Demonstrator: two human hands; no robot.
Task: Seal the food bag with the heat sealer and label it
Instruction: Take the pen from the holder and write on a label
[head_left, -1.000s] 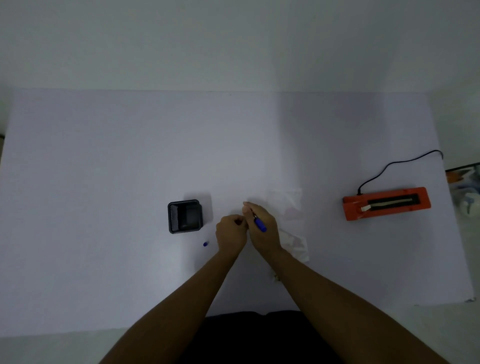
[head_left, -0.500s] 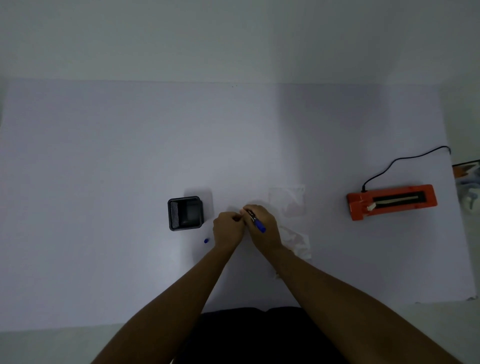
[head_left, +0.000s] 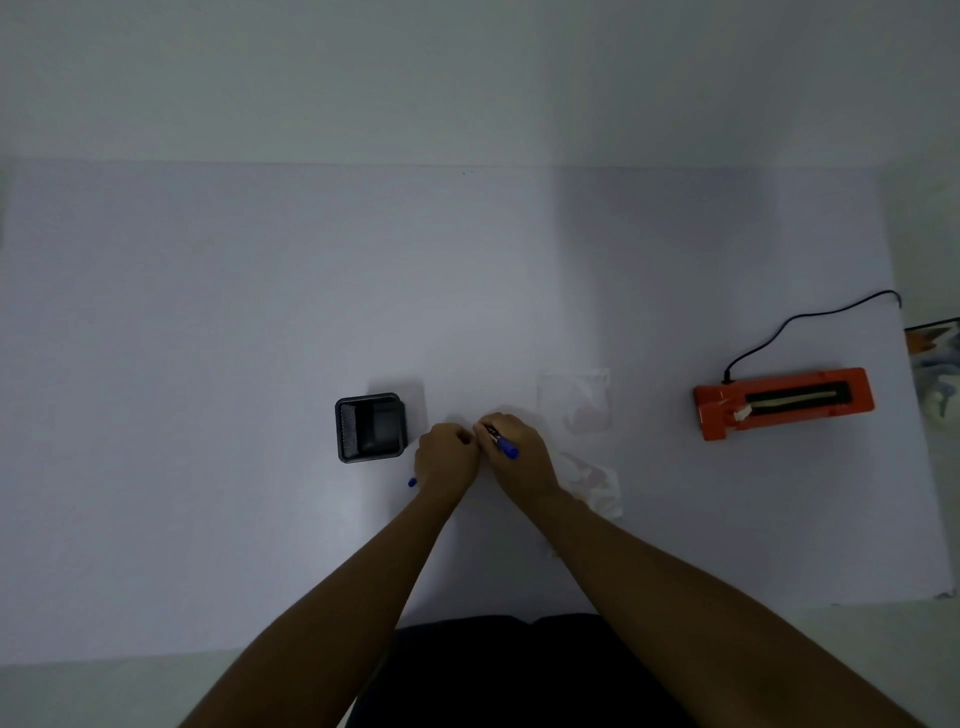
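Note:
My right hand (head_left: 517, 460) grips a blue marker (head_left: 503, 442), its tip pointing down and left toward the table. My left hand (head_left: 448, 456) sits right beside it with fingers curled, knuckles touching the right hand; what it pinches is hidden. A clear food bag (head_left: 576, 399) lies flat on the table just right of my hands. A second clear bag (head_left: 595, 483) lies partly under my right wrist. The orange heat sealer (head_left: 782, 402) rests at the right, its lid down. A small blue marker cap (head_left: 412, 482) lies left of my left wrist.
A black square holder (head_left: 370, 427) stands left of my hands. The sealer's black cord (head_left: 810, 319) runs off toward the table's right edge. Colourful packaging (head_left: 937, 358) sits beyond the right edge. The white table (head_left: 208, 364) stretches far left and back.
Both hands stayed together at the same spot with only slight shifts. The view tilted a little, so the table sits marginally lower in frame.

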